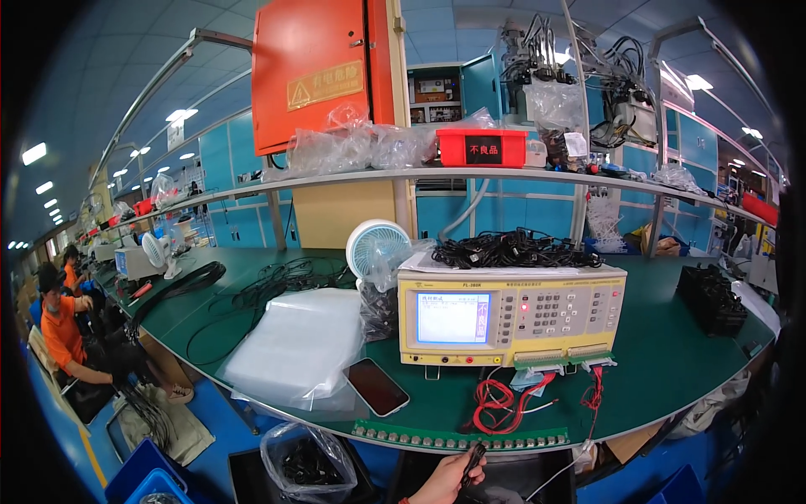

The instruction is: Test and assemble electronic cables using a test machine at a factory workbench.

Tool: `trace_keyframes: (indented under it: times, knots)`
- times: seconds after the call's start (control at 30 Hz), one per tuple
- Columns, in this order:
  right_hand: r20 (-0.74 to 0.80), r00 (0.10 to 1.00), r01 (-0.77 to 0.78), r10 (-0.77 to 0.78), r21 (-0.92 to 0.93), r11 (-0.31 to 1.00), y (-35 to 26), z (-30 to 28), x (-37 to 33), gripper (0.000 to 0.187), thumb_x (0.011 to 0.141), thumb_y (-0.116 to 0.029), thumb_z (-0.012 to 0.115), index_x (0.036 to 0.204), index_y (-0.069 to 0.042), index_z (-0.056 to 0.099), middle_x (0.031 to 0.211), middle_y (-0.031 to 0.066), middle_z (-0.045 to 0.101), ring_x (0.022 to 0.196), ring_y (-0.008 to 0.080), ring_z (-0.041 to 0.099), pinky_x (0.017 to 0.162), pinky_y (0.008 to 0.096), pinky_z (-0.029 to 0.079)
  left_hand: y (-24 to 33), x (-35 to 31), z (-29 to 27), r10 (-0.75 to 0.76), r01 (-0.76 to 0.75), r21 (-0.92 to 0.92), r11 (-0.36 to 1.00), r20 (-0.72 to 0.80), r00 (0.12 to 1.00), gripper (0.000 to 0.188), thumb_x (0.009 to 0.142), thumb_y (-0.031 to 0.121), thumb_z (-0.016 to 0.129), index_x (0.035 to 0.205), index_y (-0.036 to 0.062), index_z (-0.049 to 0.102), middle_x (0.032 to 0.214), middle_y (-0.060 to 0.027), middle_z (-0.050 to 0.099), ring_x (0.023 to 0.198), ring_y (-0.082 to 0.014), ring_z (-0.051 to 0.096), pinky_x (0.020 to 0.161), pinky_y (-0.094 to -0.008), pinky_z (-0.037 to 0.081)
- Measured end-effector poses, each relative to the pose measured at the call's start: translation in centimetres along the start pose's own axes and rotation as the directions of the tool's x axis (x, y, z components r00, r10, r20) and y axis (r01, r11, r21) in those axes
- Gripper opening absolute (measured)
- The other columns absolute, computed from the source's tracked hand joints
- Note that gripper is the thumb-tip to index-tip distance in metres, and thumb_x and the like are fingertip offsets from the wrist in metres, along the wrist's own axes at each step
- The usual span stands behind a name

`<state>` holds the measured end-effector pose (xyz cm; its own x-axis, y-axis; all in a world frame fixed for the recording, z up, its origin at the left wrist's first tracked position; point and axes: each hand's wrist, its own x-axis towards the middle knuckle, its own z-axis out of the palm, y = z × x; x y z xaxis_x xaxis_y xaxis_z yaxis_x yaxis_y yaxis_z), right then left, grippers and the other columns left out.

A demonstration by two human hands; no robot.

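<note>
At the lower edge my left hand (445, 480) is closed round a small black cable plug (474, 458). The plug sits just below a green strip with a row of round metal sockets (462, 440) along the bench's front edge. Whether it touches the strip I cannot tell. My right hand is out of view. Behind the strip stands a yellow and white electrical tester (512, 317) with a lit screen. Red wires (497, 407) run down from its lower connectors. A dark-screened phone (378, 387) lies to the left of them.
A stack of clear plastic bags (294, 349) lies on the green bench (655, 378). Black cables (512, 250) are heaped on the tester, beside a small fan (378, 249). A black box (712, 301) stands right. Below is a bag-lined bin (309, 462). Seated workers (63, 323) are far left.
</note>
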<state>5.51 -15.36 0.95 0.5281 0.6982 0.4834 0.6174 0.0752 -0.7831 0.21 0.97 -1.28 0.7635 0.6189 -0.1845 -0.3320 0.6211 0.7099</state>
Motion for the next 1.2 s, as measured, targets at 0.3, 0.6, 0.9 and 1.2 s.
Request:
trace_keyframes:
  times: [0.3, 0.6, 0.9, 1.2]
  knots:
    - [0.006, 0.999, 0.044, -0.044, -0.027, 0.999, 0.7, 0.8, -1.0, 0.027, 0.084, -0.008, 0.065, 0.111, -0.006, 0.062, 0.07, 0.0066, 0.067, 0.061, 0.0195, 0.065, 0.057, 0.0306, 0.05, 0.3, -1.5, -0.7, -0.001, -0.01, 0.066, 0.998, 0.172, 0.985, 0.036, 0.101, 0.033, 0.048, 0.08, 0.0051, 0.056, 0.058, 0.0032, 0.044, 0.052, -0.0104, 0.043, 0.051, -0.0236, 0.035]
    - [0.096, 0.99, 0.108, -0.103, -0.041, 0.993, 2.2, 0.3, -1.5, 0.024, 0.089, -0.005, 0.058, 0.114, -0.004, 0.058, 0.065, 0.0056, 0.064, 0.057, 0.0186, 0.064, 0.055, 0.0295, 0.05, 1.9, -8.3, -0.4, 0.075, -0.079, 0.056, 0.995, 0.059, 0.995, 0.037, 0.103, 0.034, 0.04, 0.082, 0.006, 0.051, 0.066, -0.0008, 0.045, 0.062, -0.0131, 0.047, 0.061, -0.0255, 0.04]
    - [0.135, 0.988, 0.079, -0.08, 0.008, 0.997, 1.3, 1.6, -0.8, 0.027, 0.09, -0.007, 0.06, 0.116, -0.008, 0.059, 0.067, 0.0065, 0.065, 0.058, 0.0189, 0.066, 0.053, 0.0296, 0.051, 0.7, -9.6, -1.4, 0.204, -0.192, 0.393, 0.899, 0.013, 0.979, 0.029, 0.102, 0.032, 0.046, 0.093, 0.006, 0.055, 0.07, 0.0008, 0.049, 0.071, -0.0098, 0.051, 0.07, -0.0237, 0.044]
    - [0.135, 0.958, 0.274, -0.254, -0.16, 0.948, 0.3, 1.3, 1.3, 0.03, 0.087, -0.012, 0.066, 0.115, -0.008, 0.058, 0.078, 0.0137, 0.067, 0.066, 0.0276, 0.067, 0.058, 0.0353, 0.052, 1.5, -9.4, -2.5, -0.323, 0.195, 0.49, 0.85, 0.192, 0.927, 0.049, 0.104, 0.038, 0.036, 0.07, 0.0085, 0.053, 0.058, 0.0014, 0.047, 0.058, -0.0076, 0.045, 0.055, -0.0228, 0.037]
